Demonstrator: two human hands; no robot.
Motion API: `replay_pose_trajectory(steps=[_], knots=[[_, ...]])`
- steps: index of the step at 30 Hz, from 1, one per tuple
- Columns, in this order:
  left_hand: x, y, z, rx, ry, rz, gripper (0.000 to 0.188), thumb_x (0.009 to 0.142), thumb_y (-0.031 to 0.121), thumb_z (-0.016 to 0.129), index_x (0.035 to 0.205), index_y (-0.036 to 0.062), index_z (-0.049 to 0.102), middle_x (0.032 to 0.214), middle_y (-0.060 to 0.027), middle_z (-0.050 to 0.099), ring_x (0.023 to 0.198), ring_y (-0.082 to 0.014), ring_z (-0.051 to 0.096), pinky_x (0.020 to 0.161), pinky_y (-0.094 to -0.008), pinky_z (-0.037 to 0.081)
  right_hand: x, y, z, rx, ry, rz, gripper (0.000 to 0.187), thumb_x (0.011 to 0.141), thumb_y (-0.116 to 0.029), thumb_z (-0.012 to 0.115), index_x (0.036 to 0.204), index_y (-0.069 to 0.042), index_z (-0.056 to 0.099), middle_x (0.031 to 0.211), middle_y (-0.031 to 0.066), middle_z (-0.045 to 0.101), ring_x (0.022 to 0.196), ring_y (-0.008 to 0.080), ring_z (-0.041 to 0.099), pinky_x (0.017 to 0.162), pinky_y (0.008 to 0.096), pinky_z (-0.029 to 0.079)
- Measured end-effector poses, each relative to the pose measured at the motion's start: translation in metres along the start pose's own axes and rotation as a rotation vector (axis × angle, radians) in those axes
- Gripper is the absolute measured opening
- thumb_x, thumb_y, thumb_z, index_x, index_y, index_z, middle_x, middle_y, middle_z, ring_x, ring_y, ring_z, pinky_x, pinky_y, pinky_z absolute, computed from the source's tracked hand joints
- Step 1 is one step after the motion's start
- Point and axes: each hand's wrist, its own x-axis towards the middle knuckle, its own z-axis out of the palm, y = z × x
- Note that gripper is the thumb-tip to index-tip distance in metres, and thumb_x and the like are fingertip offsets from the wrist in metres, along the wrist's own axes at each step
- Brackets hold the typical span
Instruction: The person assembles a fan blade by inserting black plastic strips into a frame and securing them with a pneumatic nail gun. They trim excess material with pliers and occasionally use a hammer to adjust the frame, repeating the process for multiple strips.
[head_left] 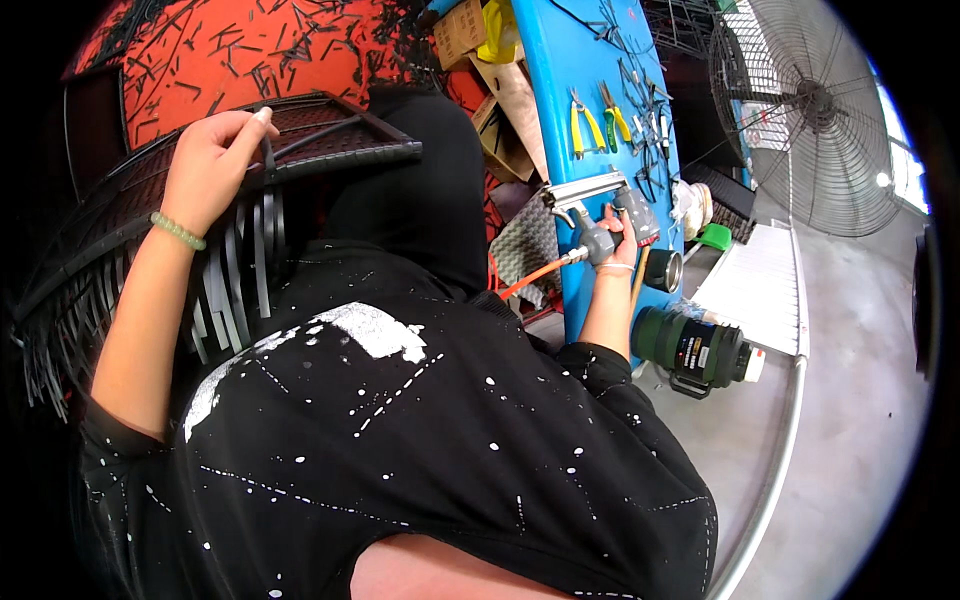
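L hand (212, 160) up at far left, over edge of dk woven panel (372, 151); thumb + index together, pinched on a dk flat strip (268, 158) that hangs down from my fingertips at the panel's rim. More loose strips (236, 285) dangle below, grey/blk, on near side of panel. R hand (622, 245) out to right, at edge of blue bench (548, 70); fingers curled, clamped on grip of grey/silver air tool (600, 240), its long silver part pointing left, orange hose (532, 277) running off near-left. Farther up bench: yellow-handled pliers (583, 130), yellow/green pair (612, 118) just right of them. Dk green flask (688, 347) near right, lg fan (820, 110) far right. Red floor (290, 65) far left, blk scraps all over.
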Motion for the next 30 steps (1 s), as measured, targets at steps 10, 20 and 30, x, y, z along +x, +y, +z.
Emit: replay_pose_trajectory(steps=[10,20,30], knots=[[-0.007,0.008,-0.009,-0.218,-0.042,-0.049,0.065,0.103,0.048,0.034,0.081,0.0002,0.073,0.063,-0.0007,0.059,0.053,-0.0061,0.045,0.052,-0.0208,0.036,0.011,-0.064,0.069,-2.216,0.87,-0.422,0.082,0.086,-0.075,0.037,0.096,-0.002,0.072,0.092,0.021,0.07,0.095,0.0386,0.066,0.084,0.0475,0.049],[-0.012,0.015,-0.011,-0.147,-0.017,-0.04,0.065,0.103,0.047,0.033,0.078,0.0009,0.072,0.069,-0.007,0.068,0.054,-0.0083,0.052,0.052,-0.022,0.037,0.085,0.05,0.178,-2.623,0.546,-0.334,0.108,0.071,-0.089,0.042,0.133,-0.001,0.052,0.131,0.0226,0.056,0.122,0.0346,0.055,0.102,0.0492,0.04],[-0.008,0.007,-0.01,-0.259,-0.005,-0.015,0.061,0.102,0.046,0.038,0.076,0.0019,0.072,0.068,-0.0025,0.064,0.053,-0.0079,0.048,0.053,-0.0213,0.038,0.024,0.116,0.22,-2.083,-0.27,-1.225,0.064,0.066,-0.046,0.084,0.111,-0.007,0.059,0.097,0.0106,0.06,0.078,0.0239,0.063,0.069,0.0352,0.052]])
